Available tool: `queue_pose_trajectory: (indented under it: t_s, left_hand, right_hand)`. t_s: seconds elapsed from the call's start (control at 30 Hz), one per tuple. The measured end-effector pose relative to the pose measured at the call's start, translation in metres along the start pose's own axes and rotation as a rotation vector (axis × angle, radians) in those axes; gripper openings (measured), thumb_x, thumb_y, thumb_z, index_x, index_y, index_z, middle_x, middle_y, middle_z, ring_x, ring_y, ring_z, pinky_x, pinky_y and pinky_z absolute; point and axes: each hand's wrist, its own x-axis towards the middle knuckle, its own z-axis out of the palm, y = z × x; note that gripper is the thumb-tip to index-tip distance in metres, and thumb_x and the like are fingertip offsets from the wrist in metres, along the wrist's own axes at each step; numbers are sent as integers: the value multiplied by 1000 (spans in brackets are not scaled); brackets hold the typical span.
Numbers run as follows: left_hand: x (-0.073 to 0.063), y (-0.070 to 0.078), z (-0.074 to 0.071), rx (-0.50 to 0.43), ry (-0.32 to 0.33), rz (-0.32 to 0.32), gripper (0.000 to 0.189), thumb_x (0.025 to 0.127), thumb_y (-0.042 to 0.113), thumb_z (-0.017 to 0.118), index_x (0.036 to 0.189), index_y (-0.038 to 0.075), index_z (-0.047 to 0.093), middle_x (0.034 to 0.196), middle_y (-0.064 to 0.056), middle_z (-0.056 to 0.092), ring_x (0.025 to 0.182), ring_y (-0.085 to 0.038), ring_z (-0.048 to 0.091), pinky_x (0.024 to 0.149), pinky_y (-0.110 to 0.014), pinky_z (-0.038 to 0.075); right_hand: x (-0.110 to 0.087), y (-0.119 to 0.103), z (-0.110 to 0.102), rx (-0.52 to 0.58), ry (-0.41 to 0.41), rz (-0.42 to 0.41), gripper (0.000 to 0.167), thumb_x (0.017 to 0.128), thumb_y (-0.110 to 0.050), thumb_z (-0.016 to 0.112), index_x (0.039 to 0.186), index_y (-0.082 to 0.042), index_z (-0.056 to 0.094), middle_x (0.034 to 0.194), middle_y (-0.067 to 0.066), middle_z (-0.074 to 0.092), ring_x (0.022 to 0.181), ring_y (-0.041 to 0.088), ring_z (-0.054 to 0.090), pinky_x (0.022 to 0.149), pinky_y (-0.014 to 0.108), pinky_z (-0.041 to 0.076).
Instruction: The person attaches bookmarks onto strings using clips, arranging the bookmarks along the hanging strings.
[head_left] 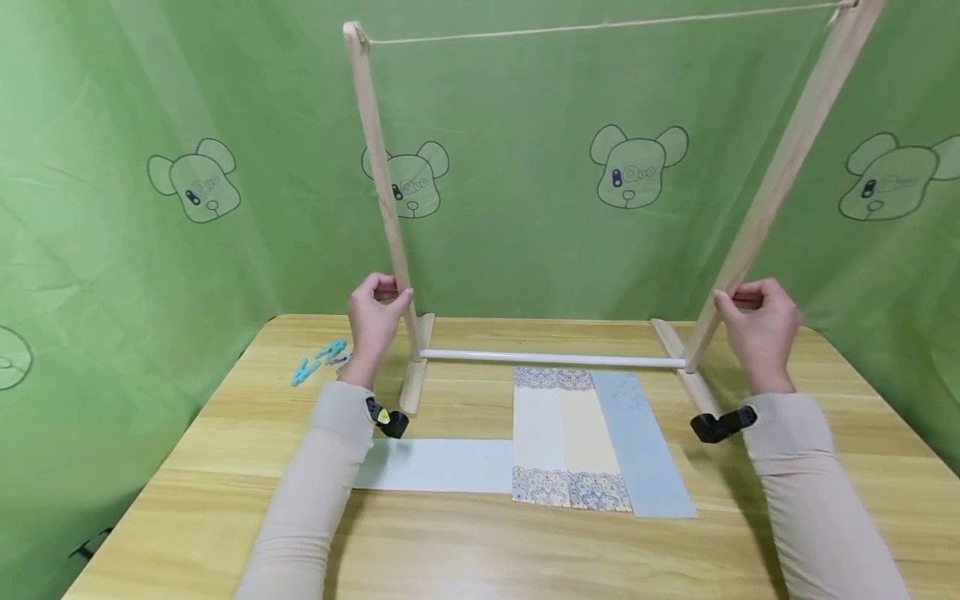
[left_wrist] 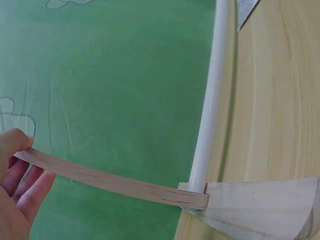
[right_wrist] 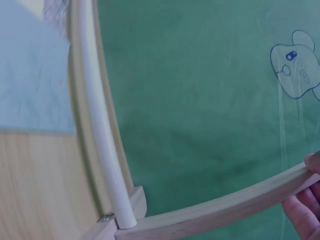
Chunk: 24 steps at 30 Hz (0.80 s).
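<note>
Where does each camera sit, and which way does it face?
Head: on the person's head, facing forward and down at the pale wooden frame; left hand, right hand and beige sleeves show.
Left wrist: on that wrist, facing the frame's left post; part of the left hand shows.
Right wrist: on that wrist, facing its right post; part of the right hand shows.
Both wrist views share the round white rod.

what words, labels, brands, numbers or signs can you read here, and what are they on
Bear drawings on the green cloth: small lettering on the faces, too faint and blurred to quote.
Wooden frame: no lettering shows.
Sheets on the table: patterns, no readable words.
</note>
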Motion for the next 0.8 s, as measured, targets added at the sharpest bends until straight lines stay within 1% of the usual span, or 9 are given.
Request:
queue_pose_trajectory:
  t_s: [0.17,0.4,0.63,0.8]
  left_hand:
    - [3,-4,-9,7,6,4,21,79,4,73,95,-3,63,93,-17,66,82,-19,62,70,-22,56]
    - [9,-5,-19,2,16,6,21,78,1,73,96,-4,62,93,-18,67,79,-16,61,69,-20,56]
    - [11,-7,-27,1,9,-12,22,79,1,72,97,-5,61,95,-18,66,79,-15,60,70,-18,56]
    - [13,-9,-33,0,8,-24,23,80,1,72,99,-5,61,96,-18,65,79,-13,60,71,-18,56]
  right_hand:
    - [-3,-6,7,54,-6,-8,17,84,-12,70,81,-18,54,70,-25,48,64,-13,49,57,0,43]
    - [-4,-14,16,60,-25,2,14,84,-13,70,84,-12,56,71,-22,49,64,-11,50,57,1,45]
    - [-6,-16,26,57,-15,-35,15,83,-11,70,86,-6,57,71,-22,49,64,-13,49,57,1,44]
    - [-7,-18,30,62,-23,-50,19,83,-11,71,89,1,57,72,-18,51,63,-12,49,57,2,45]
